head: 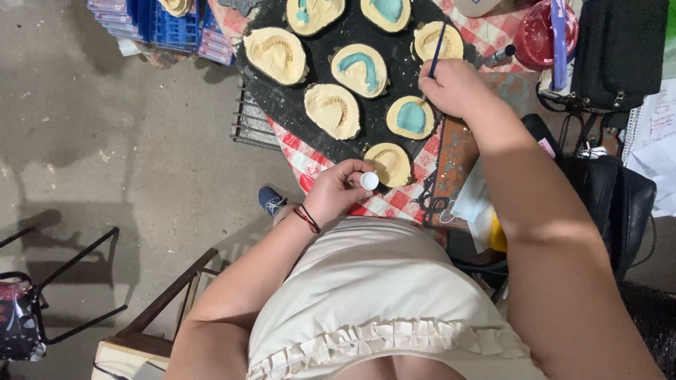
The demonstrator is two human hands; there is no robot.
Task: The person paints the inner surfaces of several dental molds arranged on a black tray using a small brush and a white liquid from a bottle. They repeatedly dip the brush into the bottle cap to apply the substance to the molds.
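Hidden and cut-off bits

The top edge cuts two tooth molds (315, 13). The right hand (454, 88) hides the brush (436, 51) tip. The left hand (338, 191) covers most of a small white-capped bottle (369, 181).

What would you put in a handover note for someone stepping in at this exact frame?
Right hand: holds a thin blue brush over the teal-coated cast.
Left hand: grips a small white-capped bottle at the table edge.
Casts sit on a black board.
Done: four casts show teal, including one at centre.
Left: five still plain cream, including the nearest.
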